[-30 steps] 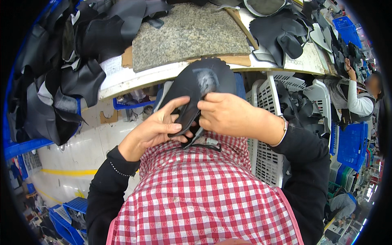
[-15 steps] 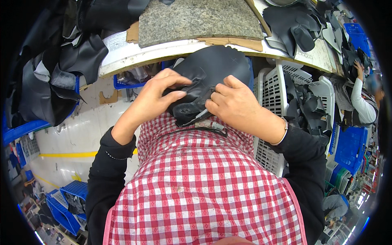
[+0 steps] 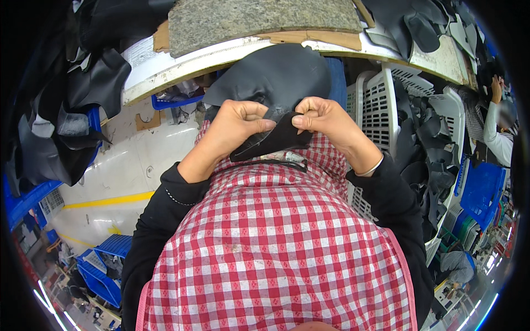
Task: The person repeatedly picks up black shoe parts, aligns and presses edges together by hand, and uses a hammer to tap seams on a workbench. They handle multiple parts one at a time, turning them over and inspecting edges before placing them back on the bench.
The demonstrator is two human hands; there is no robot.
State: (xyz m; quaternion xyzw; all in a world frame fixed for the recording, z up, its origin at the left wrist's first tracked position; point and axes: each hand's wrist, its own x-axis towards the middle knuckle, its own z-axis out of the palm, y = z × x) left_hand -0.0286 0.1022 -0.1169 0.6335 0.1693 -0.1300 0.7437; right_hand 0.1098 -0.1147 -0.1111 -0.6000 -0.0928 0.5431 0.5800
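Note:
A black leather piece [image 3: 284,71] lies over my lap, its smooth rounded part reaching up to the table edge. Its near end is turned over into a matte black flap [image 3: 270,138], with a rough greyish strip along the fold. My left hand [image 3: 234,127] is closed, thumb and fingers pinching the leather at the left of this fold. On the other side, my right hand [image 3: 331,124] pinches the flap's upper edge between thumb and fingers. The leather under my fingertips is partly hidden.
A worktable with a grey stone slab [image 3: 259,22] stands ahead. Black leather pieces [image 3: 102,83] are heaped at left. A white plastic basket [image 3: 378,107] holding black pieces stands at right. Another person's sleeve [image 3: 497,132] shows at far right; blue crates [image 3: 102,270] sit lower left.
The near end of the leather has been turned over, showing its matte side. My hands have come closer together, the left now pinching rather than spread. The whole view has shifted slightly.

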